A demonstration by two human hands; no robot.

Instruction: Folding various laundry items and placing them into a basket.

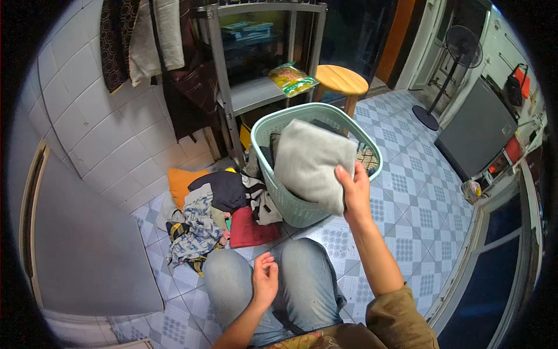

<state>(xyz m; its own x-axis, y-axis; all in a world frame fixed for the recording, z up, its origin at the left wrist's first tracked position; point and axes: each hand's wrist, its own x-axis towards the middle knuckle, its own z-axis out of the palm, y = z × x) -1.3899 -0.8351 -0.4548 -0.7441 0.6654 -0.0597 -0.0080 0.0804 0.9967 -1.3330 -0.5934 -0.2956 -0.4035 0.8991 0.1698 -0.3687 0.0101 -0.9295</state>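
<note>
My right hand [355,192] grips the edge of a folded light grey cloth [314,163] over a pale green plastic laundry basket [301,209]. Dark clothes and a checked cloth [367,158] show inside the basket, partly hidden by the grey one. My left hand [265,281] is above my knees, its fingers loosely curled and apart, with nothing in it. Left of the basket, a pile of clothes lies on the floor: a folded red cloth [250,229], a blue-and-white patterned garment [200,227], a black garment [226,189] and an orange cloth [181,185].
A metal shelf rack [257,94] holding a plastic packet [293,80] stands behind the basket, beside a round wooden stool [342,80]. Aprons or cloths [159,43] hang on the tiled wall. A standing fan [462,48] is at the far right, a grey panel [87,218] at left.
</note>
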